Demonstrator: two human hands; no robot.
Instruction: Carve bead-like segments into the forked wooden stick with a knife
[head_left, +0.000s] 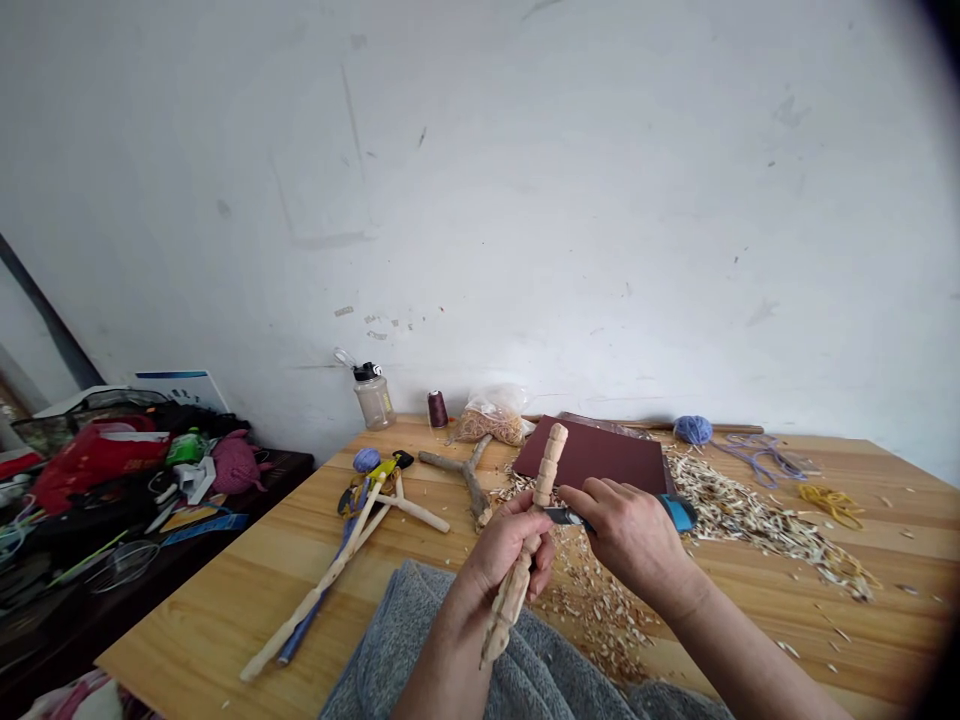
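Note:
A pale carved stick (pixel 550 462) with ring-like notches stands tilted in front of me, its top leaning away to the right. My left hand (pixel 504 548) is wrapped round its middle, and the lower end shows below the fingers. My right hand (pixel 628 530) grips a utility knife (pixel 679 512) with a blue and black handle. The blade (pixel 561 515) points left and lies against the stick, close to my left thumb. Beneath both hands are a grey cloth (pixel 405 620) and scattered wood shavings (pixel 600 610).
Peeled forked sticks (pixel 315 592) lie at the left on the wooden table (pixel 202 610). Farther back are a bare forked branch (pixel 471 475), a bottle (pixel 374 400), a thread spool (pixel 437 409), a bag (pixel 491 415), a maroon board (pixel 600 455) and blue yarn (pixel 693 430). Shavings (pixel 742 510) are heaped right.

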